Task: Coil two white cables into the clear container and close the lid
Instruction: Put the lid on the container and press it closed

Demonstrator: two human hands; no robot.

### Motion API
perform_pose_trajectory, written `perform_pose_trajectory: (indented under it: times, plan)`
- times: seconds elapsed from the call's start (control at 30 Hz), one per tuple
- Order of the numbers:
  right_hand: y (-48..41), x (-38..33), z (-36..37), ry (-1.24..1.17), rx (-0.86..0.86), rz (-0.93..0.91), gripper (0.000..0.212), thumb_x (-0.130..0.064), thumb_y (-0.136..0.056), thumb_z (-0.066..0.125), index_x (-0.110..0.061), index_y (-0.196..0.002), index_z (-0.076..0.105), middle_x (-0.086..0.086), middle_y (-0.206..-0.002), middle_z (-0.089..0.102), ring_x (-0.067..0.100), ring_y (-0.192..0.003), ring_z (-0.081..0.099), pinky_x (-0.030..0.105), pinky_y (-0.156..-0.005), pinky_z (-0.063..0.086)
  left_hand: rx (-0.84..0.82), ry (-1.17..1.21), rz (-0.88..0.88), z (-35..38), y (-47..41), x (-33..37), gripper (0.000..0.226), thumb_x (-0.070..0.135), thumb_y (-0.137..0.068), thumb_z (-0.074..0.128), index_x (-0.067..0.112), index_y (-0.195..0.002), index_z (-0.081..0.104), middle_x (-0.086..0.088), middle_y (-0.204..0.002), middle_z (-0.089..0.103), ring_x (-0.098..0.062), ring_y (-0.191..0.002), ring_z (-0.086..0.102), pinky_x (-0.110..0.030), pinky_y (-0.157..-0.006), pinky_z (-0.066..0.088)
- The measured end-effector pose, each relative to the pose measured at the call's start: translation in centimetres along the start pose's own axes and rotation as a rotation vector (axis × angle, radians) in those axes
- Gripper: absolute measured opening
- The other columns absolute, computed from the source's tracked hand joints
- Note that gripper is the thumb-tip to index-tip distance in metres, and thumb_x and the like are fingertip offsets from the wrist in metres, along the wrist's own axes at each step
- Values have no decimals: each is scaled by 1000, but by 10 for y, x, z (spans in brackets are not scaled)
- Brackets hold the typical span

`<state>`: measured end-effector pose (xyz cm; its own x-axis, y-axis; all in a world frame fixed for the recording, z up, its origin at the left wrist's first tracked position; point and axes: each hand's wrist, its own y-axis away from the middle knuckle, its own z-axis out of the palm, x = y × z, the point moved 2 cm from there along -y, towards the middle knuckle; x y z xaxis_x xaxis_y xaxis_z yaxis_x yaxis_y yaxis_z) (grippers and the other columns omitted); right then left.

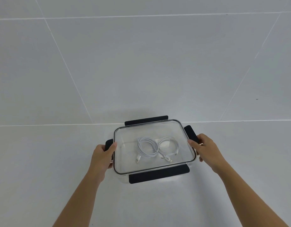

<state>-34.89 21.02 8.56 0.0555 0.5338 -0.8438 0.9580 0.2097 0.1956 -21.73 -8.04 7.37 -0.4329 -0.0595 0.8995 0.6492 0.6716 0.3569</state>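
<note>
A clear rectangular container [125, 176] sits on the white floor with its clear lid [130, 133] lying on top. Through the lid I see two coiled white cables side by side, the left coil [147, 147] and the right coil [168, 147], plug ends toward me. The lid has four black latch flaps; the far flap [146, 120] and near flap [158, 176] stick outward. My left hand [103, 155] grips the lid's left edge over the left flap, thumb on the rim. My right hand [205, 149] grips the right edge at the right flap [191, 133].
The floor [141, 71] is made of large pale grey-white tiles with thin grout lines. Nothing else lies around the container.
</note>
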Motion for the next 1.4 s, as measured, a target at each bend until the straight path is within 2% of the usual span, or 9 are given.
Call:
perform_pose_trajectory:
  times: [0.17,0.3,0.47,0.63,0.83,1.1,1.2,1.3,1.4]
  plan:
    - [-3,3,0,-175,-96,70,28,-20,-91,57,7,-87,60,16,-73,51,25,-55,46,27,-43,43,-45,-57,-28,2,-1,-8,40,42,-83,62,4,-91,52,-7,-75,47,-22,-68,45,-34,-58,43]
    - [-3,3,0,-155,-116,65,27,-22,-91,55,2,-80,60,13,-64,50,21,-50,47,26,-42,42,16,-54,32,7,-2,-8,34,40,-86,59,10,-79,44,-3,-70,40,-18,-61,39,-29,-55,35]
    - [-3,3,-3,-157,-178,65,25,-20,-91,56,-4,-72,57,7,-57,47,16,-44,46,27,-44,43,10,-112,46,6,-8,-9,41,42,-85,58,14,-66,35,0,-63,34,-16,-56,32,-28,-50,28]
    - [1,5,-3,-223,-276,95,17,-19,-89,60,-2,-87,60,7,-60,49,18,-48,47,28,-45,45,-14,-150,9,0,-13,-10,45,42,-87,55,14,-61,31,-2,-60,31,-18,-54,31,-28,-52,28]
    - [-1,7,-3,-241,-275,91,16,-16,-89,60,0,-86,60,10,-62,49,19,-47,48,28,-45,46,-40,-58,-8,-2,-16,-15,39,44,-82,60,11,-73,40,-9,-70,39,-22,-63,37,-36,-60,34]
    - [-2,12,-2,-324,-316,138,17,-17,-88,60,-2,-80,59,6,-60,47,17,-47,46,28,-47,42,-20,12,-49,0,-13,-18,39,46,-81,62,9,-80,50,-8,-77,49,-22,-68,45,-36,-65,39]
    - [-2,12,-3,-317,-325,143,18,-17,-88,61,-1,-83,58,7,-63,48,16,-47,46,27,-46,42,-8,12,-45,-2,-13,-18,48,50,-76,65,7,-94,56,-9,-85,55,-23,-73,51,-37,-68,43]
    - [-1,12,-4,-304,-342,159,20,-18,-87,62,1,-87,59,9,-66,49,17,-48,48,28,-47,44,9,27,-48,-3,-12,-16,58,52,-73,67,6,-106,52,-10,-96,57,-25,-82,54,-41,-75,46]
    - [-1,11,-4,-279,-307,194,27,-21,-84,66,2,-94,58,11,-69,55,20,-52,52,30,-50,47,68,-92,6,-1,-8,-10,53,43,-82,62,9,-119,44,-9,-106,53,-27,-96,54,-37,-80,42]
